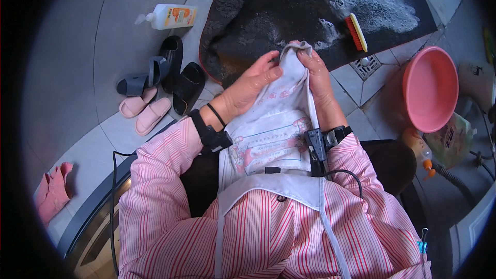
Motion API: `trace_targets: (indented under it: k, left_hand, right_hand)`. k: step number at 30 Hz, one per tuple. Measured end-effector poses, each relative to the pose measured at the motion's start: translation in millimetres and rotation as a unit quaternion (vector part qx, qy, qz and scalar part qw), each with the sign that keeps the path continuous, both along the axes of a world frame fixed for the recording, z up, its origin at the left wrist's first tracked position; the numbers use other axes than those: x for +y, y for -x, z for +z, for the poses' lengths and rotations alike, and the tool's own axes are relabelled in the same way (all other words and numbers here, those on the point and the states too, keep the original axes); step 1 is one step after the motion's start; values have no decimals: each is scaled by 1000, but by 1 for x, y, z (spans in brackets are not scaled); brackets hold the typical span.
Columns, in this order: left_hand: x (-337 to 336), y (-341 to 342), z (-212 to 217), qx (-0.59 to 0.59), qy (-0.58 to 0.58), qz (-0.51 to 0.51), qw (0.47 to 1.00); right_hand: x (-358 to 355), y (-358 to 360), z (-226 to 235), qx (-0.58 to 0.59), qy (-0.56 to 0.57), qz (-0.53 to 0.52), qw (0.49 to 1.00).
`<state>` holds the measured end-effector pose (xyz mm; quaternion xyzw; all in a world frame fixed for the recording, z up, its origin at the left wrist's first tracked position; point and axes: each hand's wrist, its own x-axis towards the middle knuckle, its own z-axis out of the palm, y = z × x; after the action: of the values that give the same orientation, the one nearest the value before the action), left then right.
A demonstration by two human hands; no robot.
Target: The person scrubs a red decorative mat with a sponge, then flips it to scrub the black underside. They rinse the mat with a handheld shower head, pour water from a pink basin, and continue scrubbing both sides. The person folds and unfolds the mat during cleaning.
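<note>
A white apron (274,139) with pink and blue printing hangs over my striped front, its lower end lifted toward the floor mat. My right hand (319,80) grips the bunched hem, thumb on top of the cloth and fingers mostly hidden behind it. At the apron's left edge is my left hand (251,82). Its thumb lies against the cloth while the bent fingers stand apart from the thumb. Both wrists wear dark bands with small devices.
Ahead lies a dark mat (258,26) with white suds and a scrubbing brush (357,33). A pink basin (431,90) is at right, near a floor drain (366,65) and an orange-capped bottle (416,142). Left are a white bottle (173,16), black slippers (188,89) and pink slippers (152,115).
</note>
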<state>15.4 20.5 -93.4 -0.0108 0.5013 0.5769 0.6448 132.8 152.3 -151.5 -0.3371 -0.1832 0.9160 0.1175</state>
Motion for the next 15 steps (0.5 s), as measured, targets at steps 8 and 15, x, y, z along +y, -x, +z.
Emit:
trace_targets:
  k: [8,15]
  left_hand:
    - [16,-44,-39,-124,102,-38,986]
    - [-6,-57,-78,55,155,-98,981]
  right_hand:
    - [16,12,-28,31,-214,206,954]
    - [-13,27,-36,60,-91,224,968]
